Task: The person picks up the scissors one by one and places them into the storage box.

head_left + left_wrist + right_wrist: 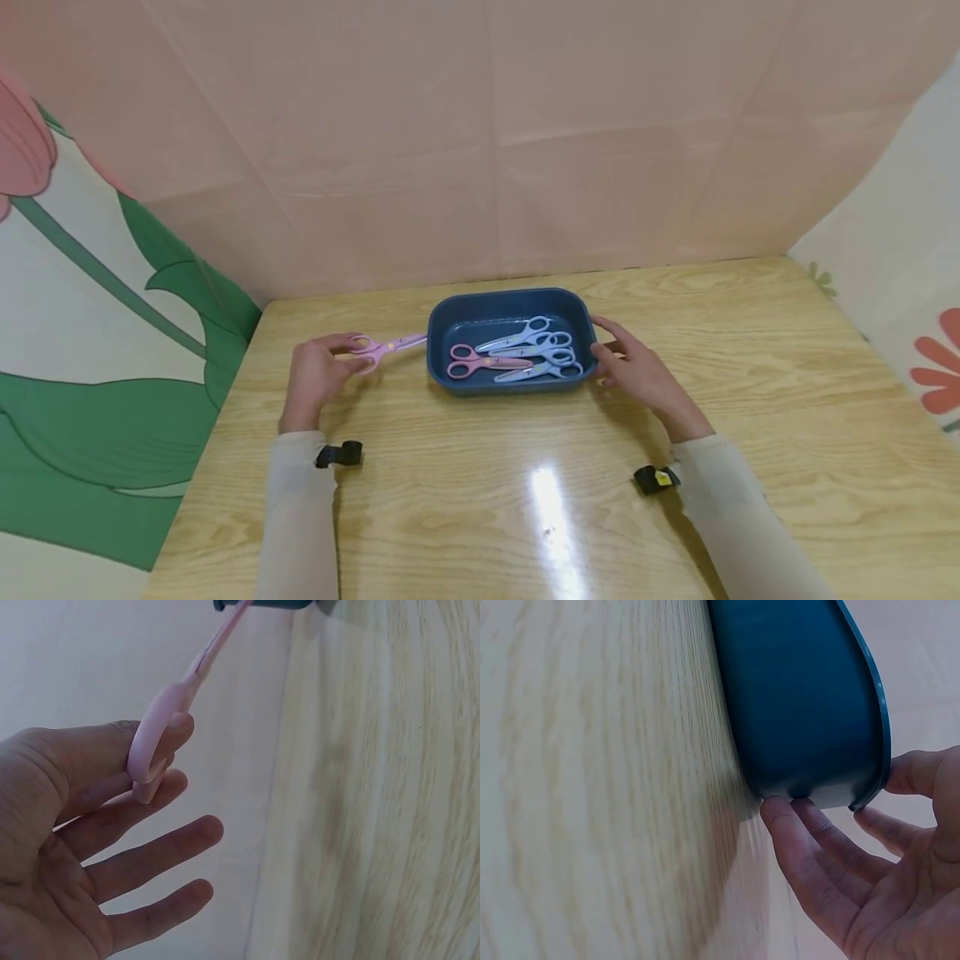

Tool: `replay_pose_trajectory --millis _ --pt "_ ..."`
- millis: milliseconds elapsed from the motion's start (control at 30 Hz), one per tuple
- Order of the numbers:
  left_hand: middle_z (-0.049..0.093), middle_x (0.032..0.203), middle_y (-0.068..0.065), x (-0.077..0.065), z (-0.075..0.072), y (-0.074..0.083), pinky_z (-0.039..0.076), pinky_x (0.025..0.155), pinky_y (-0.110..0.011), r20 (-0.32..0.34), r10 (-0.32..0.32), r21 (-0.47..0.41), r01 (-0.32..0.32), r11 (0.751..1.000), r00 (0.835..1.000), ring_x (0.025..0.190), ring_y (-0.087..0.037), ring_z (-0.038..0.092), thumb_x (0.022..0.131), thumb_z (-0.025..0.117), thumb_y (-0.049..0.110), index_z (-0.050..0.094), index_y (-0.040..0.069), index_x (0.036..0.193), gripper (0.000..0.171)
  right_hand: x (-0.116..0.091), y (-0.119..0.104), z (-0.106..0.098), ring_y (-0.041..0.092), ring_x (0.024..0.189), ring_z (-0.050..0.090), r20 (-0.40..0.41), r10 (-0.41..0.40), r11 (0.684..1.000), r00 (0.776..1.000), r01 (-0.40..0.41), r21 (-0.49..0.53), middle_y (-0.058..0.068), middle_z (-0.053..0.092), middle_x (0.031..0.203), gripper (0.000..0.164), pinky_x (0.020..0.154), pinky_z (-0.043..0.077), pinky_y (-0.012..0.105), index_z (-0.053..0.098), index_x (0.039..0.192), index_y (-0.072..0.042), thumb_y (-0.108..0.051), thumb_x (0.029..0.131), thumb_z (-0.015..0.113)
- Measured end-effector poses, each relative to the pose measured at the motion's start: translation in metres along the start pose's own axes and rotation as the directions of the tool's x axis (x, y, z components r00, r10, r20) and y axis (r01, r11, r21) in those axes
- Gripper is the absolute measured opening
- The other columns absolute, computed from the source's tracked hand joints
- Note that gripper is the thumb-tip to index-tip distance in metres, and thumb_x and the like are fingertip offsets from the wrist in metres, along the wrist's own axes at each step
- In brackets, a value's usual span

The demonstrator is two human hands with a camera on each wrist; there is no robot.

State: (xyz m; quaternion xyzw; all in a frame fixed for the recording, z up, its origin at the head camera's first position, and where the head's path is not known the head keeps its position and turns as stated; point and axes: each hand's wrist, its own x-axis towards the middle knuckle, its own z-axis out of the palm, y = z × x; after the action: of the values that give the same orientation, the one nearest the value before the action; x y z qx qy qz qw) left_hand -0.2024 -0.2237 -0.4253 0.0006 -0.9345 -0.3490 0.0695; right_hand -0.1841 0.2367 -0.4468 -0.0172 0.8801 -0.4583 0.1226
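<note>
My left hand (pixel 318 371) pinches a handle loop of pink scissors (pixel 390 344) between thumb and forefinger. Their blades point right and end at the left rim of a dark blue plastic bin (pixel 512 387). In the left wrist view the pink scissors (pixel 161 727) hang from the fingertips, other fingers spread apart. The right hand (pixel 637 367) holds the bin's right end, thumb at the rim and fingers against the outer wall, as the right wrist view of the bin (pixel 802 697) shows. Inside lie another pair of pink scissors (pixel 489 363) and light blue scissors (pixel 525 337), overlapping.
The bin stands on a wood-grain table (pixel 450 483) near its back edge. Behind rises a pink wall covering (pixel 495 167). Painted panels flank the table, with green leaves (pixel 90 433) at left and a red flower (pixel 941 358) at right.
</note>
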Motion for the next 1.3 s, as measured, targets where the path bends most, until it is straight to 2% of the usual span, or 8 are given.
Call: replay_pose_trajectory --millis 200,367,567,900,1033,1167,1233,1300 --pt "0.072 0.121 -0.01 0.001 -0.002 -0.003 0.05 0.103 -0.05 -0.037 0.083 0.012 -0.083 0.996 0.996 0.121 -0.033 0.063 0.077 0.086 0.016 0.078 0.004 0.092 0.02 -0.001 -0.001 0.0 0.026 0.096 0.067 0.002 0.002 1.0 1.0 -0.002 -0.002 0.027 0.053 0.139 0.057 0.083 0.061 0.039 0.021 0.159 -0.032 -0.042 0.106 0.041" --pt "0.071 0.118 -0.011 0.0 -0.004 -0.004 0.05 0.101 -0.05 -0.082 0.145 0.043 -0.142 0.989 0.986 0.116 -0.034 0.063 0.075 0.087 0.013 0.078 0.001 0.087 0.019 -0.001 -0.001 0.0 0.027 0.096 0.067 0.002 0.003 1.0 1.0 -0.003 -0.003 0.027 0.053 0.139 0.057 0.084 0.061 0.04 0.021 0.159 -0.032 -0.041 0.106 0.041" --pt "0.074 0.114 -0.011 -0.001 -0.009 -0.006 0.052 0.097 -0.05 -0.134 0.16 0.061 -0.153 0.986 0.978 0.111 -0.034 0.067 0.074 0.088 0.013 0.079 0.002 0.09 0.021 -0.001 -0.001 0.0 0.026 0.096 0.068 0.0 0.0 1.0 1.0 0.0 -0.004 0.027 0.053 0.139 0.057 0.084 0.061 0.039 0.021 0.159 -0.031 -0.041 0.106 0.041" --pt "0.075 0.114 -0.008 -0.002 -0.01 -0.001 0.054 0.098 -0.05 -0.141 0.158 0.038 -0.154 0.987 0.977 0.112 -0.032 0.068 0.075 0.088 0.016 0.08 0.005 0.091 0.021 -0.002 -0.001 0.0 0.026 0.095 0.068 0.002 0.005 1.0 1.0 -0.005 -0.004 0.026 0.053 0.139 0.057 0.083 0.06 0.037 0.021 0.159 -0.032 -0.042 0.106 0.041" --pt "0.075 0.114 -0.007 -0.001 -0.013 -0.004 0.057 0.087 -0.043 -0.164 0.167 0.05 -0.161 0.986 0.972 0.109 -0.03 0.07 0.075 0.088 0.016 0.08 0.007 0.092 0.02 -0.001 -0.002 -0.001 0.026 0.096 0.068 0.003 0.005 1.0 1.0 -0.005 0.003 0.027 0.053 0.138 0.057 0.082 0.06 0.037 0.021 0.159 -0.032 -0.041 0.106 0.042" --pt "0.075 0.115 -0.006 -0.002 -0.016 -0.007 0.05 0.075 -0.021 -0.177 0.151 0.072 -0.14 0.988 0.973 0.108 -0.029 0.07 0.076 0.088 0.017 0.081 0.008 0.093 0.021 -0.001 -0.003 -0.002 0.027 0.096 0.068 0.003 0.001 1.0 1.0 -0.001 0.008 0.027 0.054 0.138 0.057 0.082 0.061 0.038 0.022 0.159 -0.031 -0.04 0.106 0.042" --pt "0.075 0.115 -0.005 -0.002 -0.017 -0.008 0.048 0.075 -0.018 -0.182 0.148 0.074 -0.136 0.988 0.972 0.108 -0.029 0.07 0.075 0.088 0.017 0.081 0.008 0.093 0.021 -0.001 -0.002 -0.001 0.026 0.096 0.068 0.004 0.001 1.0 1.0 -0.001 0.007 0.027 0.054 0.138 0.057 0.081 0.06 0.037 0.022 0.159 -0.031 -0.04 0.106 0.042" --pt "0.075 0.114 -0.006 -0.002 -0.017 -0.007 0.054 0.08 -0.024 -0.184 0.157 0.06 -0.149 0.987 0.97 0.108 -0.03 0.07 0.075 0.088 0.017 0.08 0.007 0.093 0.021 -0.001 -0.002 -0.001 0.026 0.095 0.068 0.004 0.002 1.0 1.0 -0.002 0.006 0.027 0.053 0.138 0.057 0.081 0.06 0.037 0.022 0.159 -0.031 -0.041 0.106 0.041"
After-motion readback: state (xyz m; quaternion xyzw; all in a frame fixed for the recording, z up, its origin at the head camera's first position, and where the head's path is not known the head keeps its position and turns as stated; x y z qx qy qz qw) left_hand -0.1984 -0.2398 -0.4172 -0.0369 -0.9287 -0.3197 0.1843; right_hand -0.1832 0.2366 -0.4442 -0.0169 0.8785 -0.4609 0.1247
